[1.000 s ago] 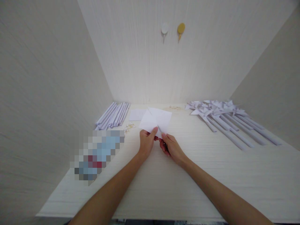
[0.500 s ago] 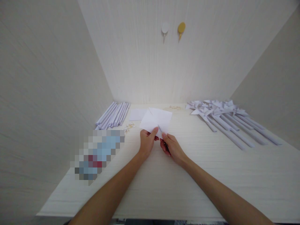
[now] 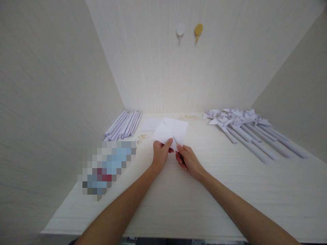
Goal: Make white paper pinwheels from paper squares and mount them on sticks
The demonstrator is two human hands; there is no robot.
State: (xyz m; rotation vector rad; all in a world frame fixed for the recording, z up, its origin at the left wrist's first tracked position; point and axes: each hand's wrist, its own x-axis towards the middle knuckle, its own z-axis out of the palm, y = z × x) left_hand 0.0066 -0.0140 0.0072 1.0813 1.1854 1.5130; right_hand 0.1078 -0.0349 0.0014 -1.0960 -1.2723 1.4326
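A white paper square is held up over the middle of the table. My left hand pinches its lower edge, thumb on top. My right hand is closed around the dark handles of a pair of scissors, mostly hidden in my fingers. The thin scissor blade lies across the paper's lower right part, pointing up and left toward its middle. A slit or crease runs in from the paper's top edge. Behind the square, another piece of white paper lies on the table.
Several rolled paper tubes lie at the back left, and paper pinwheels on tubes at the right. Small pale pieces sit near the left tubes. A blurred-out item rests at the left. Walls enclose the table.
Almost nothing differs. The whole view has shifted very slightly; both hands keep their hold on the paper and scissors.
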